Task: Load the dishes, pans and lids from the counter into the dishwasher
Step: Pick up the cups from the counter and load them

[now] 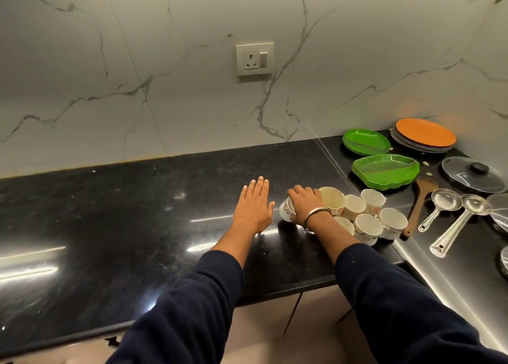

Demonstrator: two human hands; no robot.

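- The right hand (305,202), just right of frame centre, curls over a tipped cup (286,209) and grips it at the left edge of the cup cluster (365,218)
- The left hand (253,207) lies beside it with fingers straight and together, flat on or just above the black counter (110,212), holding nothing
- Right of the cups: a wooden spoon (419,207), two steel ladles (450,218) and a glass lid (474,174); green trays (384,171) and orange-topped plates (424,134) sit upper right
- The dishwasher is not in view
- Risk, as I judge it: the cups touch one another, so dragging the gripped one out sideways could knock its neighbours over or chip them; the wrist bangle (316,214) may also catch a rim
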